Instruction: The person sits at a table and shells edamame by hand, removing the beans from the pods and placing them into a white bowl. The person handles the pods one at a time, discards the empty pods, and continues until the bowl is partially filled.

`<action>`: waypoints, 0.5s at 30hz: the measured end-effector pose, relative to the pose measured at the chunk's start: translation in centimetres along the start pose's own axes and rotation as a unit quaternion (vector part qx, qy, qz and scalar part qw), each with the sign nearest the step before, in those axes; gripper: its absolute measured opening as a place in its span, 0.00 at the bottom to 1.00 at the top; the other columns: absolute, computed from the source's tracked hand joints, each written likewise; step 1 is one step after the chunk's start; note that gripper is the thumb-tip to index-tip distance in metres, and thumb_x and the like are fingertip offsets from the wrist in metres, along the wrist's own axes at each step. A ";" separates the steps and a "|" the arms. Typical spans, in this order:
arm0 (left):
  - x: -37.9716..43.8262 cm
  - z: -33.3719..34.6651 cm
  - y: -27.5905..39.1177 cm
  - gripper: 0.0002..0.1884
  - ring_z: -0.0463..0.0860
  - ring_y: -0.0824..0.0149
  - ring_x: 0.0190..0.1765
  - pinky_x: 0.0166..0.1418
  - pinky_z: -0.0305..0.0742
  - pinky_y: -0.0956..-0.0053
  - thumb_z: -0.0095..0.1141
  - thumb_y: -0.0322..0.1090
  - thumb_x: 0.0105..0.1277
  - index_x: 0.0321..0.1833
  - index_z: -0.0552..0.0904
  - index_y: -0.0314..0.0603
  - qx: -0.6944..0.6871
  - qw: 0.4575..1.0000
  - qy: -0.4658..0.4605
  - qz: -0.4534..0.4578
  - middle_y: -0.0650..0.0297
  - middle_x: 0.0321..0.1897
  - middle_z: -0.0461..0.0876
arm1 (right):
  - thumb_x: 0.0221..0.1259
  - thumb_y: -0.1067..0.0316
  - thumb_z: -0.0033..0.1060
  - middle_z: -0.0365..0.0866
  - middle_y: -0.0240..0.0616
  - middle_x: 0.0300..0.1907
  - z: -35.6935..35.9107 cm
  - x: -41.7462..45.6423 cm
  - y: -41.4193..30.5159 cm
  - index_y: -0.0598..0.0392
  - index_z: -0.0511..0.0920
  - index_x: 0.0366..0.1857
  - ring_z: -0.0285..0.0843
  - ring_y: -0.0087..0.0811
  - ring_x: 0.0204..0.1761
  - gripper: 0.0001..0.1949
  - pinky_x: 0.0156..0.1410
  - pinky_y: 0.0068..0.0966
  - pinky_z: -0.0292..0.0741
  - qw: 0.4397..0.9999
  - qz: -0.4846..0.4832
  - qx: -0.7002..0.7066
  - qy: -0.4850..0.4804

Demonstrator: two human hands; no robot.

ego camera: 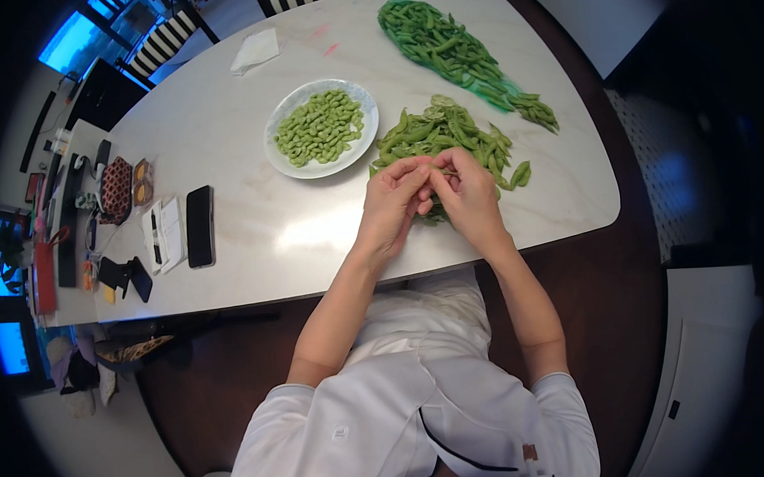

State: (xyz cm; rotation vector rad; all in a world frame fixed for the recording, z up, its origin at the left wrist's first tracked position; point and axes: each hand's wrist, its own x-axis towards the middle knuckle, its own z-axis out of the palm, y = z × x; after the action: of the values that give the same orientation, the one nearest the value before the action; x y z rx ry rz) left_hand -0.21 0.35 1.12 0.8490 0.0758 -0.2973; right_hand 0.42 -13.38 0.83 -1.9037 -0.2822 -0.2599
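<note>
My left hand (394, 200) and my right hand (467, 194) meet at the fingertips over the table, pinching a green soybean pod (441, 169) between them. Fingers cover most of that pod. Beneath and beyond the hands spreads a heap of green soybean pods (447, 130), partly hidden by them. To the left of the heap stands a white plate (370, 130) with a pale blue patterned rim. Many shelled green soybeans (320, 127) lie on it in a loose layer. Farther back, a green translucent bag (438, 44) is full of pods, some spilling from its near end.
A black smartphone (200, 226) lies left on the marble-look table (246, 142), beside white paper (173, 233) with a pen (155, 237). A patterned pouch (115, 190) and a phone stand (119, 273) sit farther left. A white tissue (255, 52) rests at the back.
</note>
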 end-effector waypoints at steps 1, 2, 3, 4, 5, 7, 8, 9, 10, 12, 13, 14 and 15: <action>0.1 -0.2 0.0 0.12 0.73 0.80 0.31 0.29 0.67 0.84 0.56 0.28 0.73 0.54 0.79 0.27 0.004 1.000 -0.010 0.000 0.68 0.31 0.79 | 0.64 0.75 0.60 0.80 0.48 0.35 -0.2 0.0 0.1 0.62 0.74 0.39 0.84 0.43 0.34 0.05 0.37 0.35 0.78 1.000 -0.013 -0.013 0.000; -0.1 -0.5 0.0 0.12 0.72 0.80 0.31 0.30 0.67 0.85 0.55 0.28 0.73 0.55 0.79 0.27 0.008 1.000 -0.020 0.000 0.68 0.31 0.79 | 0.63 0.75 0.60 0.79 0.49 0.35 0.0 0.0 0.0 0.62 0.74 0.39 0.83 0.46 0.35 0.06 0.38 0.36 0.78 0.999 -0.025 -0.027 0.000; -0.2 -0.6 0.0 0.13 0.72 0.80 0.32 0.30 0.67 0.85 0.54 0.28 0.73 0.55 0.80 0.27 0.012 0.999 -0.030 -0.001 0.68 0.32 0.78 | 0.63 0.76 0.60 0.79 0.49 0.36 0.0 0.0 -0.3 0.62 0.74 0.40 0.82 0.48 0.36 0.06 0.39 0.37 0.77 0.998 -0.037 -0.041 0.001; -0.2 -0.5 0.2 0.13 0.70 0.81 0.31 0.29 0.65 0.86 0.54 0.29 0.73 0.56 0.81 0.28 0.013 1.000 -0.016 0.001 0.69 0.31 0.78 | 0.61 0.76 0.61 0.79 0.49 0.37 0.0 0.1 -0.5 0.61 0.75 0.40 0.79 0.50 0.40 0.07 0.44 0.38 0.76 0.998 -0.044 -0.042 0.005; 0.0 -1.3 0.2 0.13 0.69 0.81 0.31 0.29 0.63 0.86 0.54 0.29 0.73 0.56 0.81 0.31 0.034 0.999 0.004 0.000 0.69 0.31 0.78 | 0.60 0.76 0.62 0.79 0.48 0.37 0.0 0.2 -0.6 0.60 0.75 0.40 0.79 0.50 0.41 0.07 0.45 0.38 0.75 0.994 -0.079 -0.078 0.017; 0.6 -2.1 1.1 0.12 0.69 0.83 0.31 0.29 0.62 0.87 0.53 0.28 0.73 0.55 0.83 0.35 0.128 0.987 0.079 0.063 0.70 0.31 0.78 | 0.59 0.76 0.63 0.78 0.46 0.37 0.0 0.5 -0.3 0.59 0.76 0.40 0.77 0.49 0.43 0.07 0.47 0.39 0.74 0.977 -0.146 -0.148 0.040; 1.0 -2.5 1.8 0.12 0.70 0.81 0.31 0.30 0.63 0.85 0.52 0.28 0.72 0.54 0.84 0.36 0.192 0.968 0.116 0.113 0.69 0.32 0.78 | 0.57 0.77 0.62 0.77 0.46 0.39 0.0 0.6 0.1 0.58 0.76 0.39 0.75 0.48 0.45 0.08 0.49 0.39 0.73 0.968 -0.168 -0.183 0.040; 1.5 -2.9 2.6 0.12 0.70 0.80 0.31 0.31 0.65 0.83 0.51 0.28 0.72 0.54 0.84 0.37 0.254 0.941 0.152 0.163 0.69 0.32 0.79 | 0.54 0.79 0.62 0.75 0.45 0.41 0.0 0.6 0.4 0.58 0.76 0.39 0.73 0.47 0.47 0.09 0.51 0.39 0.71 0.957 -0.190 -0.217 0.039; 2.5 -4.1 3.1 0.12 0.71 0.78 0.31 0.33 0.67 0.81 0.52 0.28 0.71 0.53 0.84 0.37 0.299 0.909 0.175 0.229 0.68 0.32 0.78 | 0.52 0.80 0.61 0.73 0.45 0.42 0.2 0.8 0.9 0.57 0.76 0.39 0.70 0.46 0.49 0.11 0.53 0.39 0.70 0.944 -0.212 -0.250 0.036; 4.6 -6.4 4.6 0.14 0.72 0.73 0.34 0.40 0.70 0.76 0.53 0.29 0.67 0.53 0.84 0.36 0.394 0.846 0.213 0.290 0.65 0.34 0.78 | 0.45 0.83 0.60 0.68 0.44 0.46 0.3 0.8 1.6 0.56 0.76 0.38 0.66 0.44 0.52 0.14 0.55 0.39 0.65 0.932 -0.236 -0.274 0.016; 5.5 -7.5 5.6 0.14 0.73 0.70 0.37 0.44 0.71 0.73 0.54 0.29 0.66 0.53 0.84 0.36 0.444 0.817 0.230 0.286 0.63 0.35 0.79 | 0.46 0.81 0.61 0.68 0.43 0.46 0.0 0.8 1.5 0.56 0.76 0.38 0.66 0.44 0.52 0.13 0.55 0.39 0.65 0.933 -0.238 -0.270 0.006; 6.1 -8.3 6.5 0.15 0.74 0.67 0.40 0.48 0.72 0.70 0.55 0.30 0.64 0.53 0.84 0.36 0.493 0.785 0.248 0.281 0.61 0.37 0.79 | 0.47 0.80 0.62 0.68 0.43 0.46 -0.2 0.8 1.3 0.56 0.76 0.38 0.66 0.43 0.51 0.13 0.55 0.39 0.64 0.934 -0.242 -0.265 -0.005; 6.5 -8.8 7.1 0.16 0.74 0.65 0.43 0.51 0.71 0.68 0.55 0.30 0.63 0.53 0.84 0.36 0.553 0.741 0.259 0.280 0.59 0.38 0.79 | 0.48 0.79 0.64 0.68 0.43 0.46 -0.4 0.7 1.0 0.56 0.76 0.38 0.66 0.43 0.51 0.12 0.55 0.39 0.64 0.935 -0.244 -0.258 -0.017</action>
State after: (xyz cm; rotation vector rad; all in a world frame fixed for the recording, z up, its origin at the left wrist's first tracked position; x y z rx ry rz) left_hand 8.54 9.85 -0.75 2.0801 0.1608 0.5664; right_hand 1.40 -14.09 0.27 -2.3343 -0.7752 -0.6888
